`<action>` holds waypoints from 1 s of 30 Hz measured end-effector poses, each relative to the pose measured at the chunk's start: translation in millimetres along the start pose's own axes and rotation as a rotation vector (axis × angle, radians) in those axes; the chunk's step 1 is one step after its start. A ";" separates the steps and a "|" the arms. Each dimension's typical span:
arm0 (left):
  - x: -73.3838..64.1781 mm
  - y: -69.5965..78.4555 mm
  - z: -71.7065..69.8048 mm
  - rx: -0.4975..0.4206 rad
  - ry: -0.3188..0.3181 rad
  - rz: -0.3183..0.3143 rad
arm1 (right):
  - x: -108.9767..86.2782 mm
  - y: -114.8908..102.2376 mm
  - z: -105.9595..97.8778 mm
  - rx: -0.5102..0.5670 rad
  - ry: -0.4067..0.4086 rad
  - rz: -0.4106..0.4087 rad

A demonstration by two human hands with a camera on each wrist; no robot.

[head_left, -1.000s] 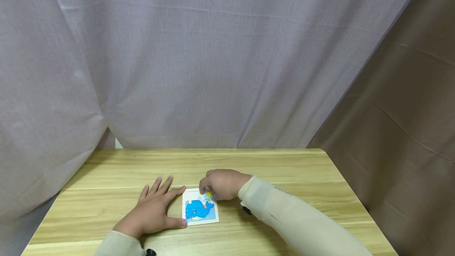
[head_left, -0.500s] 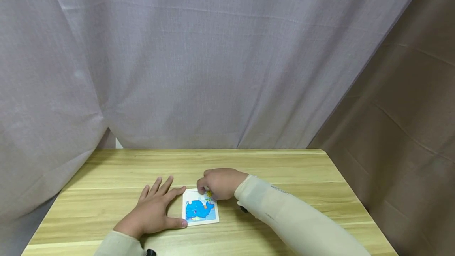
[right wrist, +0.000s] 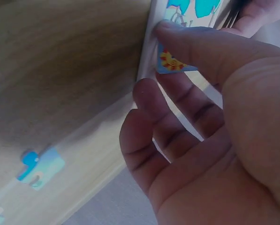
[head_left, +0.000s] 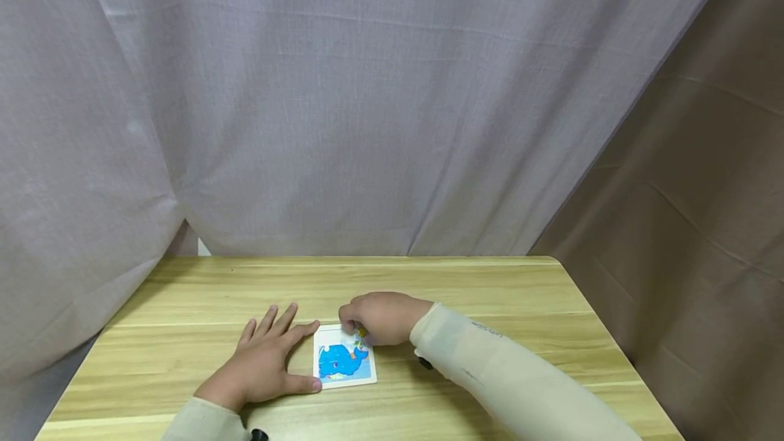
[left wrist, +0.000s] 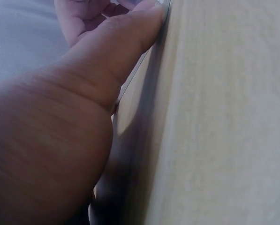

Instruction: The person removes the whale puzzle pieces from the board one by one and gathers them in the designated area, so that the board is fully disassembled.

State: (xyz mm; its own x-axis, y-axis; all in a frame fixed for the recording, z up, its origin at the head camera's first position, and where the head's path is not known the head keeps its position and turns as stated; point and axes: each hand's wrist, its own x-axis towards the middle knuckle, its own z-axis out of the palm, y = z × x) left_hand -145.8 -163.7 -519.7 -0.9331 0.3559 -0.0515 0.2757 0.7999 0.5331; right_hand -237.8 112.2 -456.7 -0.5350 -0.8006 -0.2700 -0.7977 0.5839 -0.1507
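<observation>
Your left hand (head_left: 263, 363) lies spread on the worktop (head_left: 490, 298), index fingertip at the far-left corner of the whale puzzle board (head_left: 349, 384), thumb tip at its near-left corner. The board sits about midway between the worktop's left and right edges. At the board's far-right corner, your right hand (head_left: 387, 318) pinches the sun piece (right wrist: 171, 62) between thumb and fingers; can't tell whether it's seated. Hands apart, board between. Right wrist view: two loose pieces (right wrist: 43, 168) on the worktop.
</observation>
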 end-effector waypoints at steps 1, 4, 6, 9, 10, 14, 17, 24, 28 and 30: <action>0.1 0.0 0.0 0.002 0.001 0.000 | -0.9 1.1 1.1 0.012 0.004 -0.006; 0.4 -0.3 0.4 0.007 0.001 0.000 | -3.8 3.9 4.1 0.040 0.016 -0.022; 0.5 -0.5 0.5 0.010 0.000 0.000 | -5.7 5.5 5.7 0.050 0.026 -0.033; 0.6 -0.4 0.4 0.013 0.002 0.002 | -8.1 7.9 8.1 0.055 0.048 -0.052; 0.6 -0.2 0.4 0.013 0.004 0.002 | -8.9 8.7 9.0 0.055 0.058 -0.059; 0.6 0.6 0.4 0.012 0.004 0.002 | -12.4 11.2 13.1 0.067 0.094 -0.079; 0.6 1.0 0.6 0.014 0.003 0.002 | -14.9 12.7 16.8 0.089 0.118 -0.092; 0.6 0.1 0.4 0.008 0.006 -0.003 | -17.2 14.1 21.3 0.099 0.167 -0.133; 0.7 -0.2 1.0 0.011 0.006 -0.003 | -18.6 15.0 23.1 0.139 0.180 -0.155; 0.7 0.3 1.1 0.017 0.007 0.001 | -20.4 15.1 22.1 0.190 0.185 -0.152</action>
State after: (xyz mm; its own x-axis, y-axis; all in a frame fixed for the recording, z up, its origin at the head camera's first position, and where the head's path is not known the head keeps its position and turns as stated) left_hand -146.1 -162.7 -520.6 -0.9344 0.3533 -0.0455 0.2802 0.8079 0.5184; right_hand -232.8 140.2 -474.5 -0.4689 -0.8815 -0.0551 -0.8158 0.4561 -0.3556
